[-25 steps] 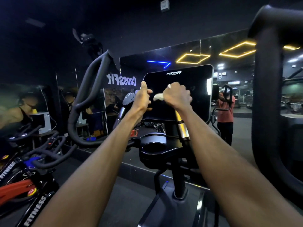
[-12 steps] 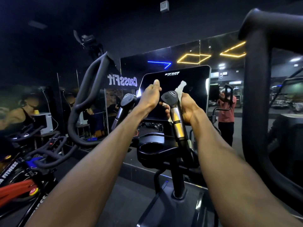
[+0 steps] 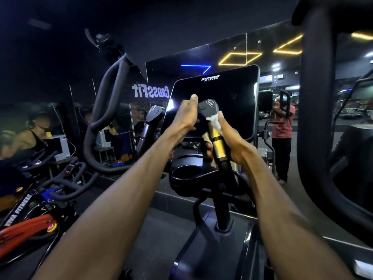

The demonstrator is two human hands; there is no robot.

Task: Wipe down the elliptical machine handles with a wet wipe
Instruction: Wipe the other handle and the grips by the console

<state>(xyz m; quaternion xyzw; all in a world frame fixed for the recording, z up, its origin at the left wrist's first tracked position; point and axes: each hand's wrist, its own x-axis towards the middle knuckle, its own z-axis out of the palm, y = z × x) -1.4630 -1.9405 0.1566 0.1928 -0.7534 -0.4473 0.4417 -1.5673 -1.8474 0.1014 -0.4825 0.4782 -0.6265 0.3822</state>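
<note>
Head view shows the right hand (image 3: 232, 144) wrapping a crumpled white wet wipe (image 3: 214, 120) around the gold-banded grey inner handle (image 3: 215, 136) while the left hand (image 3: 186, 116) curls on the black console screen's (image 3: 222, 93) edge; best squeeze firmly and twist along the whole grip.

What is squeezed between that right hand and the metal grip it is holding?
In the head view, a white wet wipe lies between the right hand and the gold metal grip, bunched around the grip.
</note>
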